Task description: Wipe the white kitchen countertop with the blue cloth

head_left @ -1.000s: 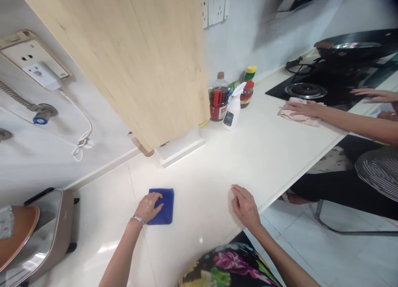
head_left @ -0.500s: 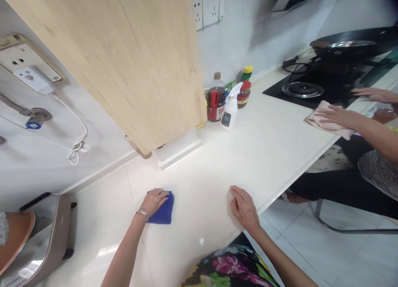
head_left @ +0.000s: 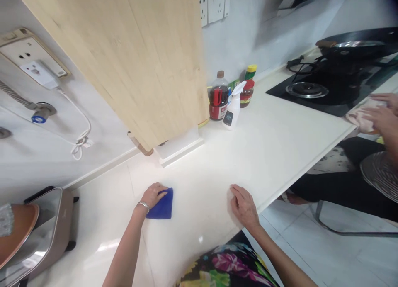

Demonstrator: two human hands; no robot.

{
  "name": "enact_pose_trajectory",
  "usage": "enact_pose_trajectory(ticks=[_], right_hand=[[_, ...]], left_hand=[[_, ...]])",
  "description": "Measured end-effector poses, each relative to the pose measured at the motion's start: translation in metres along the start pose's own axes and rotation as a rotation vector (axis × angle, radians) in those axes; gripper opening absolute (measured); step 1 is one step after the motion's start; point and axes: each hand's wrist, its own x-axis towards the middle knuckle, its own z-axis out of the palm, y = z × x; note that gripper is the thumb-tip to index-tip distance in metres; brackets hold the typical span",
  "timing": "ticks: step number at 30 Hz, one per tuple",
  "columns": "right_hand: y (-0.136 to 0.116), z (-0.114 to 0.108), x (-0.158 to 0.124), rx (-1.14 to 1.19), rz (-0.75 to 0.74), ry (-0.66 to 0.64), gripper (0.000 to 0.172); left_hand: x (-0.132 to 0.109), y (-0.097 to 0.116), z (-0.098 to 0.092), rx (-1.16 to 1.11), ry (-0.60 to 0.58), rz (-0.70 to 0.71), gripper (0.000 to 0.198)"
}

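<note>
On the white countertop (head_left: 199, 187), a folded blue cloth (head_left: 163, 206) lies flat. My left hand (head_left: 153, 195), with a metal bracelet at its wrist, is closed on the cloth's upper left edge, thumb and fingers pinching it. My right hand (head_left: 244, 204) rests on the counter near its front edge, holding nothing, fingers loosely stretched and pointing forward. A white spray bottle (head_left: 231, 113) stands farther back, beside a dark sauce bottle (head_left: 218, 100) and a red-lidded jar (head_left: 247, 94).
A wooden cabinet (head_left: 155, 63) hangs over the back of the counter. At left stands a brown appliance (head_left: 59, 224) with a copper-coloured pot (head_left: 23, 229). On the right are a black cooktop (head_left: 323, 92), a wok (head_left: 351, 48) and a co-worker's hands (head_left: 384, 117) holding a pale cloth (head_left: 362, 117).
My left hand has shifted slightly up, its fingers drawn in to the blue cloth's edge. My right hand stays put. The co-worker's hand and pale cloth have moved right, off the countertop's edge.
</note>
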Motion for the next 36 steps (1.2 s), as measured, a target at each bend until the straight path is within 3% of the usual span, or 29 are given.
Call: enact_pose_trajectory(ticks=[3,5,9,12,16,20,23,25,27,29,33,36], right_hand=[[0.000,0.000,0.000,-0.001,-0.007,0.001,0.038],[0.000,0.000,0.001,0.002,-0.002,0.002,0.037],[-0.002,-0.002,0.002,0.011,0.019,-0.008,0.036],[-0.003,-0.003,0.003,0.023,0.021,-0.019,0.037],[0.000,0.000,0.002,0.016,0.011,-0.008,0.039],[0.002,0.004,0.000,0.011,-0.012,0.004,0.039],[0.001,0.006,-0.002,0.011,-0.020,0.004,0.038],[0.002,0.005,-0.003,0.013,-0.023,0.005,0.038],[0.004,0.004,-0.003,0.031,-0.026,0.009,0.038],[0.006,0.002,-0.003,0.055,-0.028,0.005,0.038],[-0.008,0.000,0.007,0.072,-0.037,-0.020,0.041],[-0.043,0.005,0.018,0.078,-0.079,-0.074,0.047]], left_hand=[[-0.001,0.002,-0.003,0.028,0.103,-0.096,0.038],[-0.004,0.010,0.006,0.049,0.189,-0.178,0.051],[-0.009,0.043,0.051,0.125,0.386,-0.367,0.063],[-0.005,0.069,0.079,0.172,0.385,-0.394,0.067],[0.019,0.103,0.088,0.089,0.238,-0.209,0.073],[0.041,0.162,0.099,-0.017,0.185,0.086,0.075],[0.041,0.207,0.112,-0.054,0.151,0.297,0.071],[0.033,0.221,0.117,-0.063,0.140,0.404,0.066],[0.020,0.217,0.118,-0.053,0.179,0.404,0.061],[0.003,0.196,0.116,-0.027,0.268,0.281,0.057],[-0.033,0.126,0.104,0.035,0.402,-0.019,0.050],[-0.058,0.078,0.083,0.039,0.414,-0.286,0.051]])
